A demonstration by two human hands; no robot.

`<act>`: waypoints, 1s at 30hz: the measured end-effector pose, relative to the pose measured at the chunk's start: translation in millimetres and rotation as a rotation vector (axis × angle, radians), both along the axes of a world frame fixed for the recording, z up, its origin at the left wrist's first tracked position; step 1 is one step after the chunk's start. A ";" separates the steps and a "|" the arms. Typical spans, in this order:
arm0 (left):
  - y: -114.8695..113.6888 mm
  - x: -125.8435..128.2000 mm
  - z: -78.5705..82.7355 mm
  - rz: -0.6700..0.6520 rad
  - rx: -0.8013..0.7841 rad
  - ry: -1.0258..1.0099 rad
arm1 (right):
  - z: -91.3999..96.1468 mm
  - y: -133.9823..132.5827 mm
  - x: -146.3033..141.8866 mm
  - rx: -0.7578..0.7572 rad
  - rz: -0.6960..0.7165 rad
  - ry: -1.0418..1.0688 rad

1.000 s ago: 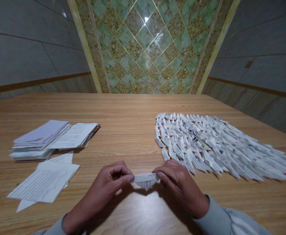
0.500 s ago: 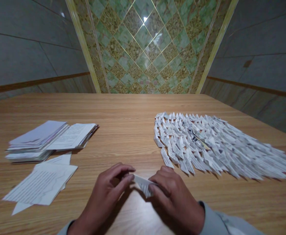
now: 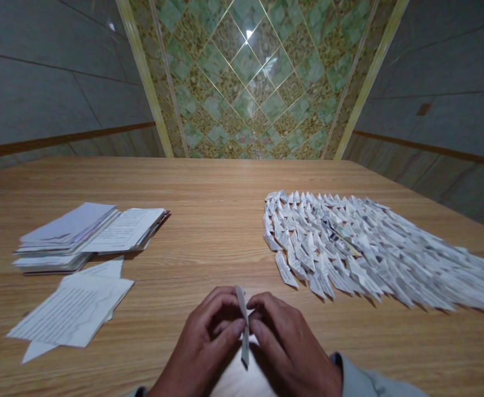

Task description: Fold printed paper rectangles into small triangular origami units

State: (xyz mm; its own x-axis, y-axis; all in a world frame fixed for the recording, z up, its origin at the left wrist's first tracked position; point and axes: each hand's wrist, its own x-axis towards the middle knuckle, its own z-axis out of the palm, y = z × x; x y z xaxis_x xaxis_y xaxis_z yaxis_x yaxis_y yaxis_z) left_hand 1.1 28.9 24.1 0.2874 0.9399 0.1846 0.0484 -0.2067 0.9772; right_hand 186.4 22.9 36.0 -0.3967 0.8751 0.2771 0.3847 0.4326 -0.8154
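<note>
Low in the middle of the view, my left hand (image 3: 202, 350) and my right hand (image 3: 289, 350) press together on a small folded piece of printed paper (image 3: 243, 318). The piece stands on edge between the fingertips of both hands, just above the wooden table (image 3: 217, 220). Both hands are closed in a pinch on it. To the right lies a wide spread of several folded paper pieces (image 3: 361, 248) in overlapping rows.
A stack of printed sheets (image 3: 88, 234) lies at the left of the table. Closer to me on the left are loose cut sheets (image 3: 74, 309). Behind the table's far edge rises a wall with a green patterned tile panel (image 3: 250, 71).
The folded piece was held flat and wide between my hands. My hands have come together and the piece is now folded in half and stands on edge between them.
</note>
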 end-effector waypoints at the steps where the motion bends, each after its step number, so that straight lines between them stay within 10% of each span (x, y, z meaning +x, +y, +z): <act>1: -0.5 0.5 -0.5 -0.017 -0.034 -0.035 | 0.1 0.2 0.5 -0.004 0.000 0.003; 30: -3.7 1.8 0.3 -0.096 -0.068 -0.060 | 4.5 1.4 -1.3 -0.166 0.003 0.100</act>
